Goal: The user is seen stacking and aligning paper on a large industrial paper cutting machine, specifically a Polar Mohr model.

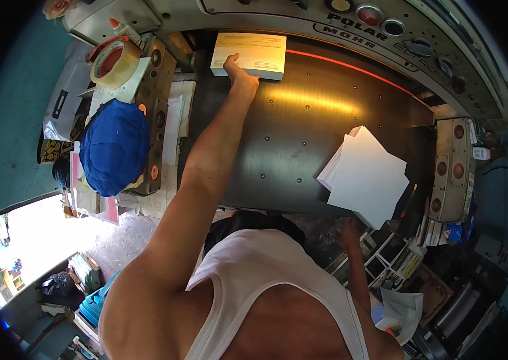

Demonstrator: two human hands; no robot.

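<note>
Yellow-topped paper stack sits at the far edge of the desk, the outstretched left hand half-open against its near side; the right hand hangs near white sheets, its grip unclear.

The paper block is pale yellow with dark lines, the loose sheets white, the cloth blue.
</note>
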